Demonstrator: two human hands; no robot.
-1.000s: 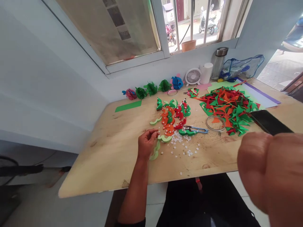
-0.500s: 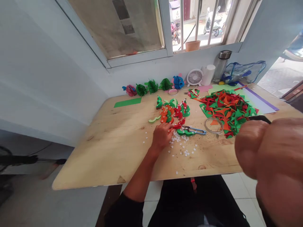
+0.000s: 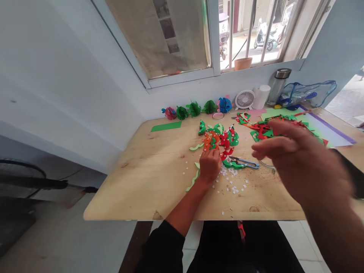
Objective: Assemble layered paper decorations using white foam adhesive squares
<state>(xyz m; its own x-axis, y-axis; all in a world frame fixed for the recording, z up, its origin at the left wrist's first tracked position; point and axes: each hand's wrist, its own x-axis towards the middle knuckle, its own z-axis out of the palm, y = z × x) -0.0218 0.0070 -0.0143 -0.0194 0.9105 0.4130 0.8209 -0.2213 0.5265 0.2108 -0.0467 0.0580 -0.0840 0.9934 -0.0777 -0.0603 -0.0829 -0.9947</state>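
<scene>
My left hand (image 3: 210,165) rests on the table with its fingers curled down, close to the red scalloped paper piece (image 3: 226,154). What its fingertips hold, if anything, is hidden. A pale green wavy paper strip (image 3: 193,180) lies against its wrist side; another wavy strip (image 3: 196,146) lies farther back. Orange paper pieces (image 3: 209,141) with white dots sit just beyond the fingers. Blue-handled thread snips (image 3: 247,163) lie on a green scalloped piece (image 3: 232,164). My right hand (image 3: 301,163) is raised near the camera, slightly blurred, fingers stretched out and nothing visible in them.
Small white paper squares (image 3: 234,189) are scattered in front. The scrap pile (image 3: 258,131) is partly behind my right hand. Along the wall stand green paper ornaments (image 3: 195,109), a white fan (image 3: 244,99) and a glass bottle (image 3: 278,89). A black flat object (image 3: 348,168) lies at right.
My right hand has turned from a closed shape to stretched fingers, moving left. My left hand is off the red piece, and a pale green strip now lies beside it. The view has shifted.
</scene>
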